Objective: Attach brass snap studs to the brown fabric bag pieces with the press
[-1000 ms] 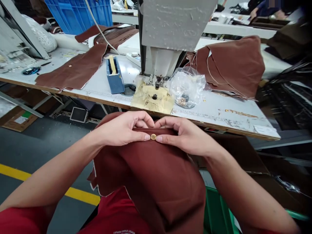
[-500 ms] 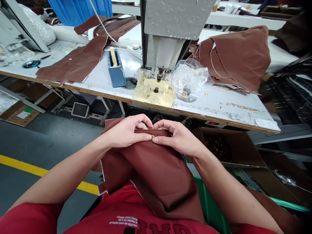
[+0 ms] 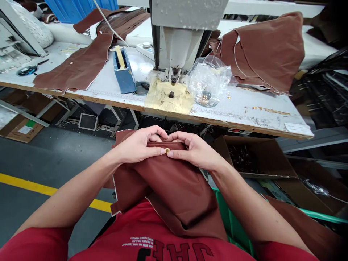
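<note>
A brown leather piece (image 3: pixel 174 188) with a pale cut edge lies over my lap, its top edge held up between both hands. A small round gold snap button (image 3: pixel 167 150) sits on the leather near that edge. My left hand (image 3: pixel 145 145) pinches the edge from the left, thumb on the front beside the button and fingers behind. From the right, my right hand (image 3: pixel 191 146) does the same, its thumb tip touching the button's lower side. The curled fingertips of both hands meet behind the edge and are partly hidden.
Ahead stands a press machine (image 3: pixel 175 50) on the white worktable (image 3: pixel 239 116). Around it are a blue tape dispenser (image 3: pixel 124 72), a clear plastic bag (image 3: pixel 208 81) with small metal parts, and stacked brown pieces (image 3: pixel 266 54). A cardboard box (image 3: pixel 272 159) sits below right, near a green bin (image 3: pixel 231 221).
The view has tilted slightly, so the table and machine appear a little higher and further left. Both hands keep their pinch on the leather beside the button.
</note>
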Action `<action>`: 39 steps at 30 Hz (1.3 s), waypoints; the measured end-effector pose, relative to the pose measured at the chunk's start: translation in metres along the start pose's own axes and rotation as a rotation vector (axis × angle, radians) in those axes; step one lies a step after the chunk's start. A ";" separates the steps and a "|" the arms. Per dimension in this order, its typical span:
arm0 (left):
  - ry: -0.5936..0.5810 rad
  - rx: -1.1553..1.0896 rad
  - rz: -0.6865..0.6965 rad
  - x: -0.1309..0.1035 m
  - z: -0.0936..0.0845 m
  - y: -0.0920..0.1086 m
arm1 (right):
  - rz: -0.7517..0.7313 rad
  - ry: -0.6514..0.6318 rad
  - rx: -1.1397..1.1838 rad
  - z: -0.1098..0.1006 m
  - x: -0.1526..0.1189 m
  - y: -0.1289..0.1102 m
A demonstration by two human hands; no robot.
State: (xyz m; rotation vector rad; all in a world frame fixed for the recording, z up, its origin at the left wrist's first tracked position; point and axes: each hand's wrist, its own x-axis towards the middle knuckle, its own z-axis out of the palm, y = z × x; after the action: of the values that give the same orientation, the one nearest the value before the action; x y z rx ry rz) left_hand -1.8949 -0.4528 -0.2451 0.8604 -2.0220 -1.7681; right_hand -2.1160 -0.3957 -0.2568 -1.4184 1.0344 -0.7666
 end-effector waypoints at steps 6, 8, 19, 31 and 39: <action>-0.008 -0.006 -0.025 0.001 0.001 -0.002 | 0.001 -0.041 0.004 -0.003 0.000 0.004; -0.011 -0.004 -0.044 0.001 0.001 -0.002 | 0.001 -0.059 0.009 -0.005 0.000 0.006; 0.002 -0.022 -0.082 0.003 0.002 -0.008 | 0.044 -0.016 -0.003 -0.003 0.002 0.011; 0.026 -0.001 -0.085 0.004 0.002 -0.014 | 0.054 0.021 -0.038 0.000 0.004 0.014; -0.015 -0.002 -0.106 0.004 -0.001 -0.020 | 0.034 -0.043 -0.092 -0.008 0.008 0.016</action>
State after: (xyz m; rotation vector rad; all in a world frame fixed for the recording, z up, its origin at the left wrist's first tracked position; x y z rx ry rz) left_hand -1.8928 -0.4576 -0.2647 0.9729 -2.0180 -1.8373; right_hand -2.1230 -0.4052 -0.2723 -1.4854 1.0692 -0.6679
